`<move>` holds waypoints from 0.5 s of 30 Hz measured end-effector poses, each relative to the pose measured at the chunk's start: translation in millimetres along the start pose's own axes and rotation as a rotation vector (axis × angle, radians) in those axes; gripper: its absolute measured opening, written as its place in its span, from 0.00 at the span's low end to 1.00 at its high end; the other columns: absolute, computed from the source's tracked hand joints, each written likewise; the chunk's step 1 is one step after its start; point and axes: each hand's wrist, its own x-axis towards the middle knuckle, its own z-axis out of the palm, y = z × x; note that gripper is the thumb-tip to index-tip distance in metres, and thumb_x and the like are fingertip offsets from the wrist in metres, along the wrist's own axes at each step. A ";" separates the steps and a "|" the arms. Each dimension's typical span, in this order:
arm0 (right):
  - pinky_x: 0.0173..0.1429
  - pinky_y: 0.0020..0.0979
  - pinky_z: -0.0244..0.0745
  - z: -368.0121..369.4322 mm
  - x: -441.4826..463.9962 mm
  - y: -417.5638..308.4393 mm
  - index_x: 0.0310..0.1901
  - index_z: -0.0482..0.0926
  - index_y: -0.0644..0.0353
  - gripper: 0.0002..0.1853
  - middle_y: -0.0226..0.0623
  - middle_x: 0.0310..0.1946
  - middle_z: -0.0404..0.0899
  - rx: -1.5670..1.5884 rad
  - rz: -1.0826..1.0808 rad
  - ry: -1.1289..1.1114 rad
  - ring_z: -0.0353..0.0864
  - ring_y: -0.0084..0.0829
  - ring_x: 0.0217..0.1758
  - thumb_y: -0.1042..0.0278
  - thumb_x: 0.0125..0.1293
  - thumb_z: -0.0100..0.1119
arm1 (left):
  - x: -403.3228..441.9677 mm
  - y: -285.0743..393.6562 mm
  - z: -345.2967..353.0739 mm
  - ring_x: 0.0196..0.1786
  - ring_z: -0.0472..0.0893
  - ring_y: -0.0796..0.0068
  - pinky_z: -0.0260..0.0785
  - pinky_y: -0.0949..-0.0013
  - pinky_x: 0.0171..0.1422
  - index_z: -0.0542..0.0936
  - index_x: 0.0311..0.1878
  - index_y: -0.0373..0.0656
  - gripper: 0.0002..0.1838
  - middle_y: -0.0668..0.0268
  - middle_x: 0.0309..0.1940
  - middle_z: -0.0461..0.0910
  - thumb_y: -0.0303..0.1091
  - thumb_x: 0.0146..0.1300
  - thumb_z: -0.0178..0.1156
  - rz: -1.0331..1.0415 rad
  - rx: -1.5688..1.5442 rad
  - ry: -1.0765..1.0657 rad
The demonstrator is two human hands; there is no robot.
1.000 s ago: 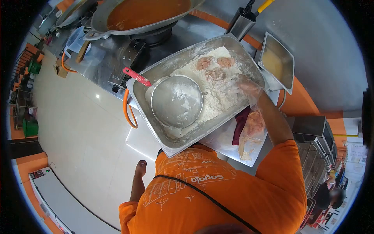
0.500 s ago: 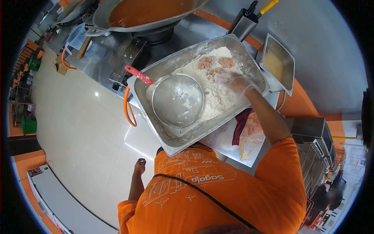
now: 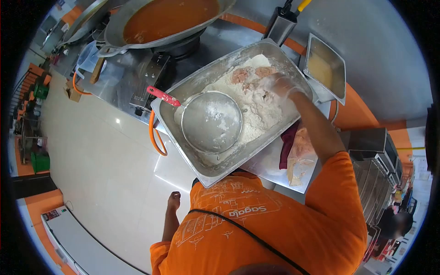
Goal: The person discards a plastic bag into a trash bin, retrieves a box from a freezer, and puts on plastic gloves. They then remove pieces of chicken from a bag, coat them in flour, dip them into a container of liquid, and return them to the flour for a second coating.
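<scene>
My right hand point(image 3: 283, 87), in a clear plastic glove, is over the flour point(image 3: 261, 117) at the far right of a deep metal tray point(image 3: 176, 153). Motion blurs its fingers, so any grip is unclear. Beside it, pieces of raw, pinkish meat point(image 3: 239, 75) lie partly coated in the flour. A round sieve point(image 3: 211, 122) with a red handle point(image 3: 163, 96) rests in the tray's left half, with a little flour on its mesh. Away from the tray, my left hand point(image 3: 173, 200) hangs low at my side, its fingers curled in, with nothing seen in them.
A wide pan of brown liquid point(image 3: 169, 18) stands on a burner at the back left. A smaller metal pan point(image 3: 319, 68) with pale liquid sits right of the tray. Near the front edge lie a dark red cloth point(image 3: 288, 144) and a plastic bag point(image 3: 301, 158). An orange hose point(image 3: 153, 137) hangs at left.
My right hand has shifted slightly up and right over the flour, uncovering part of the floury patch below it. My left hand still hangs at my side. The whole view has tilted a little.
</scene>
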 end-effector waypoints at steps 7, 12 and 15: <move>0.52 0.39 0.72 37.1 -31.4 -2.1 0.46 0.78 0.62 0.20 0.51 0.42 0.79 0.060 -0.252 -0.093 0.78 0.48 0.45 0.58 0.54 0.58 | 8.9 -45.4 6.3 0.50 0.80 0.56 0.70 0.62 0.55 0.77 0.49 0.43 0.17 0.51 0.44 0.81 0.41 0.62 0.53 -0.144 0.057 -0.051; 0.51 0.39 0.73 97.9 -44.4 -35.9 0.43 0.77 0.64 0.19 0.51 0.41 0.78 -0.260 -0.240 -0.166 0.78 0.47 0.45 0.61 0.52 0.60 | 5.2 -18.5 -7.0 0.52 0.79 0.54 0.70 0.61 0.56 0.77 0.50 0.44 0.17 0.51 0.46 0.81 0.43 0.63 0.54 -0.097 0.111 -0.032; 0.53 0.36 0.73 65.9 -50.9 -42.8 0.46 0.74 0.64 0.20 0.49 0.42 0.77 -0.121 -0.176 -0.193 0.78 0.44 0.46 0.64 0.53 0.61 | 5.7 -2.8 -10.6 0.50 0.80 0.55 0.70 0.61 0.55 0.77 0.50 0.44 0.17 0.52 0.45 0.81 0.42 0.63 0.54 -0.088 0.141 -0.018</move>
